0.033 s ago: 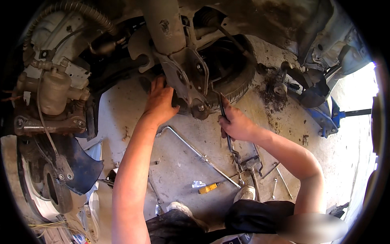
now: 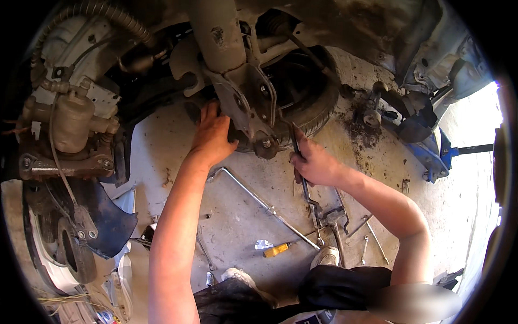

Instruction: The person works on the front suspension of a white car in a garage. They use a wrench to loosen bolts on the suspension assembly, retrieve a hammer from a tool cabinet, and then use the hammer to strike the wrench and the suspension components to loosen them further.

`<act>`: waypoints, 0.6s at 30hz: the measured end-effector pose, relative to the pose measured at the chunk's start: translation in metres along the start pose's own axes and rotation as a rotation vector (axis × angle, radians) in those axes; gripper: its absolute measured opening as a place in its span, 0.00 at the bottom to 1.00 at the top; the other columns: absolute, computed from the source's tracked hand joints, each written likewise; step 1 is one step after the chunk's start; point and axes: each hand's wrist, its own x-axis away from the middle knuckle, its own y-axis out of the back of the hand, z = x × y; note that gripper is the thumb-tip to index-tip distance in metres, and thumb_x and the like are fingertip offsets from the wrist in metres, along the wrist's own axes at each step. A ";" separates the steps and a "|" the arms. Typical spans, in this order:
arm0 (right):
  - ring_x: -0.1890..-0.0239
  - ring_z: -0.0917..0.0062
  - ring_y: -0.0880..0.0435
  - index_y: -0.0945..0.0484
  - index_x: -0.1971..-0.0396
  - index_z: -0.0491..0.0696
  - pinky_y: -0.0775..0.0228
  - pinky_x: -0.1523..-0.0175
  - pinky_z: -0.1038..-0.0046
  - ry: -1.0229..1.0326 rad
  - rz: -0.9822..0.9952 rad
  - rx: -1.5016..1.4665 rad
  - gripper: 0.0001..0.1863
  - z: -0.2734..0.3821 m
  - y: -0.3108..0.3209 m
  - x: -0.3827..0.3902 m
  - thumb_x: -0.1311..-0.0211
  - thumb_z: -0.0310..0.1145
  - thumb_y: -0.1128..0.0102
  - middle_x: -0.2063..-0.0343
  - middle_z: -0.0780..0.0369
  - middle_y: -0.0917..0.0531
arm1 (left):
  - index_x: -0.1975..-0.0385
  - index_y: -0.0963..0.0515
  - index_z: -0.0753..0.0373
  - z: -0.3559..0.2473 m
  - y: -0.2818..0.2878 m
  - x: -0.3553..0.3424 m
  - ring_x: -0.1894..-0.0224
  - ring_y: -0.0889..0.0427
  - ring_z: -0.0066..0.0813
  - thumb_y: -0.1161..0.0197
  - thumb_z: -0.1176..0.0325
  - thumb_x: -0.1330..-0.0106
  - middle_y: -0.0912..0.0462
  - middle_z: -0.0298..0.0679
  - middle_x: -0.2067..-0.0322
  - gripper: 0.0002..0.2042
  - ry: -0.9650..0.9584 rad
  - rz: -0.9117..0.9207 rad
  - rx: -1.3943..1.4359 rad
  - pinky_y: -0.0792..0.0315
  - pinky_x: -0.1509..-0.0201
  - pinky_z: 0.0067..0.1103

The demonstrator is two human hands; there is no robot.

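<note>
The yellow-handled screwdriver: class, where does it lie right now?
The yellow-handled screwdriver lies on the concrete floor, lower centre of the head view, between the person's forearms, just below the long metal bar.
</note>
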 end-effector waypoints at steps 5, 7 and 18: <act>0.88 0.74 0.25 0.33 0.60 0.37 0.37 0.85 0.73 -0.134 0.075 -0.154 0.13 0.038 0.031 0.004 0.37 0.31 0.51 0.83 0.54 0.21 | 0.45 0.32 0.62 -0.001 0.003 0.000 0.33 0.47 0.49 0.27 0.71 0.57 0.43 0.48 0.39 0.34 0.012 0.026 -0.020 0.43 0.31 0.33; 0.90 0.75 0.28 0.32 0.65 0.38 0.40 0.86 0.74 -0.161 0.117 -0.261 0.11 0.039 0.039 -0.003 0.37 0.32 0.49 0.84 0.55 0.22 | 0.46 0.32 0.63 -0.001 0.002 -0.001 0.33 0.48 0.49 0.27 0.71 0.57 0.43 0.49 0.39 0.34 0.012 0.025 -0.022 0.43 0.31 0.34; 0.87 0.71 0.23 0.29 0.65 0.36 0.32 0.80 0.69 -0.092 0.093 0.196 0.14 0.035 0.024 -0.004 0.38 0.34 0.49 0.86 0.55 0.22 | 0.49 0.29 0.63 0.002 -0.001 0.000 0.33 0.48 0.49 0.27 0.71 0.57 0.43 0.49 0.39 0.31 0.025 0.049 -0.051 0.43 0.32 0.35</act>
